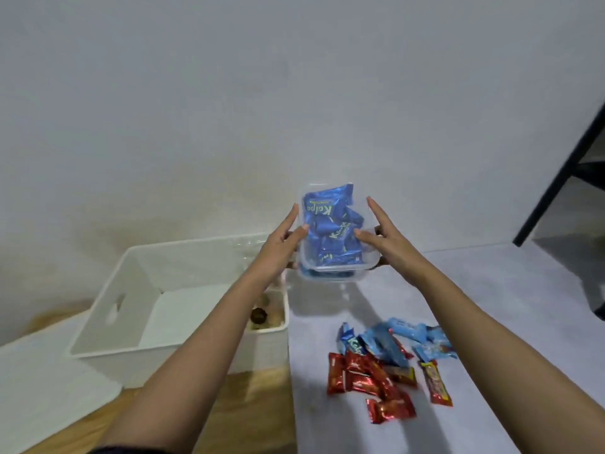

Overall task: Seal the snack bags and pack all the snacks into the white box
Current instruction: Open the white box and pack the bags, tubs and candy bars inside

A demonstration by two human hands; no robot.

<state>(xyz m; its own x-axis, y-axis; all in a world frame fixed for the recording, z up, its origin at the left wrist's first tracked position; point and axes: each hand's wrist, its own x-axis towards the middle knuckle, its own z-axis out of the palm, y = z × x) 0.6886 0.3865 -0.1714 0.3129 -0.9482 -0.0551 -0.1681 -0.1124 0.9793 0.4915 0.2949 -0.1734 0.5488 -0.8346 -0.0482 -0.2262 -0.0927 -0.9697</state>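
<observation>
Left hand (281, 247) and right hand (383, 244) gripping opposite sides of clear tub (337, 268) of blue snacks (330, 231), aloft right of white box (108, 283); packing step, next move probably leftward, lowering tub inside.

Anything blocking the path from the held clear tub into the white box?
Nothing visible. The clear tub is held in the air just right of the white box, whose top is open.
</observation>
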